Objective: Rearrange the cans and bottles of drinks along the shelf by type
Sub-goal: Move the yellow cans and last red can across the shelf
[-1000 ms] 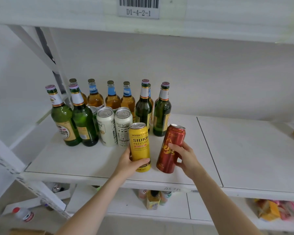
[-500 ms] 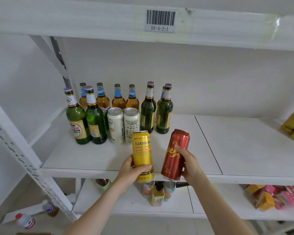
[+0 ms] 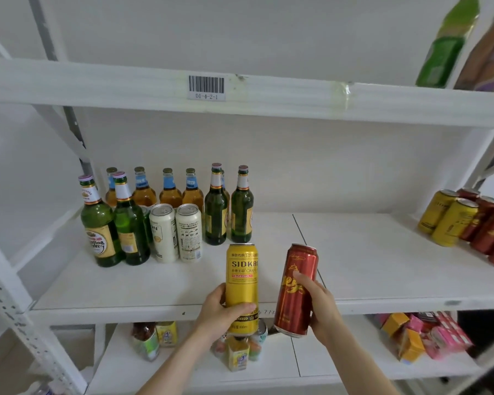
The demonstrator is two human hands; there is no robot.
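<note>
Yellow can [image 3: 241, 283] in the left hand [image 3: 221, 312] and red can [image 3: 296, 289] in the right hand [image 3: 320, 305] are both lifted off the shelf [image 3: 160, 292], fingers wrapped around their lower halves, probably so each can travel to its own kind. Farther back on the left stand white cans [image 3: 175, 232] among green bottles [image 3: 114, 223] and amber bottles [image 3: 169, 189]. Far right, yellow cans [image 3: 448, 220] and red cans [image 3: 491, 232] already sit grouped (blurred at the edge, so their count is unclear), the likely destination.
</note>
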